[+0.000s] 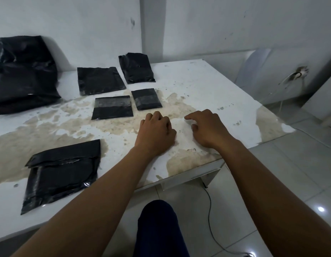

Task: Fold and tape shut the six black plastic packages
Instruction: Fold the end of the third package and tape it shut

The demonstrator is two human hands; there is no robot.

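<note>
Head view: the flat black plastic package with loose flap (61, 175) lies left of the empty, loosely curled left hand (155, 131), nearer than the right hand (209, 128).

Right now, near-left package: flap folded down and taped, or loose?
Folded over, apparently untaped. The near-left package shows its top flap doubled down with a lifted edge; no clear tape band like that on the small middle package.
</note>
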